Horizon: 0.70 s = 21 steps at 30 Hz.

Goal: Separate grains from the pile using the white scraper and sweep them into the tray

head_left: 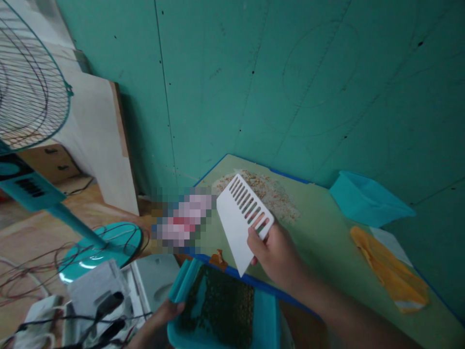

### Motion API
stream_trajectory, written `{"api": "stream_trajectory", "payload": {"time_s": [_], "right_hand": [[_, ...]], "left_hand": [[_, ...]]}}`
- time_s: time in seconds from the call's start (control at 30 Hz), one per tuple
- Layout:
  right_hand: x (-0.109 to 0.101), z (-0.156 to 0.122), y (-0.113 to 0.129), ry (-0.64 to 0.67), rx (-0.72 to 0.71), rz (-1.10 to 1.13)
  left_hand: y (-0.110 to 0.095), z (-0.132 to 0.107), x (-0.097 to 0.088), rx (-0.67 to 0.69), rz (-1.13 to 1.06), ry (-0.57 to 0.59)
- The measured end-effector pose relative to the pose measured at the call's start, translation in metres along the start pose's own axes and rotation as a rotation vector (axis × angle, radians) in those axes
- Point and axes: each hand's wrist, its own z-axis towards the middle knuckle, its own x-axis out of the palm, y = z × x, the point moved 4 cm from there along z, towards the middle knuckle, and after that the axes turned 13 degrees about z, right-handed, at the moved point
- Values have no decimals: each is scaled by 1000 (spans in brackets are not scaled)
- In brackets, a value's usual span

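My right hand (274, 249) grips a white plastic scraper (234, 223) by its slotted edge, thumb on top. The scraper is tilted above the pale green board (312, 242). Behind it on the board, loose tan and whitish grains (279, 196) lie in a spread-out patch, partly hidden by the tool. Below, my left hand (167, 312) is closed on the left rim of a teal plastic tub (267, 320), which is held at the board's front edge. Dark greenish-brown material and some tan grains cover the tub's inside.
An orange cloth (390, 271) and a folded teal bag (366, 198) lie to the right on the board. A green wall (290, 82) stands behind. At left are a teal fan (32, 182), tangled cables (39, 261) and a pale box (156, 276). A pixelated patch hides something left of the board.
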Motion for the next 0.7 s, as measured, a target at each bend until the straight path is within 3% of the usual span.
{"api": "stream_trajectory", "payload": {"time_s": [0.17,0.33,0.5,0.7], "right_hand": [[4,3,1,-67,-65,-130],[-1,2,-1,-137,-41,-161],[-23,-8,-11,-180,87,-91],[-59,-24,-20,-295,111,-109]], "left_hand": [[12,23,-30,-27,133,-101],[20,19,-38,-27,156,-139],[23,22,-43,1,252,-167],[30,22,-43,-97,115,-119]]}}
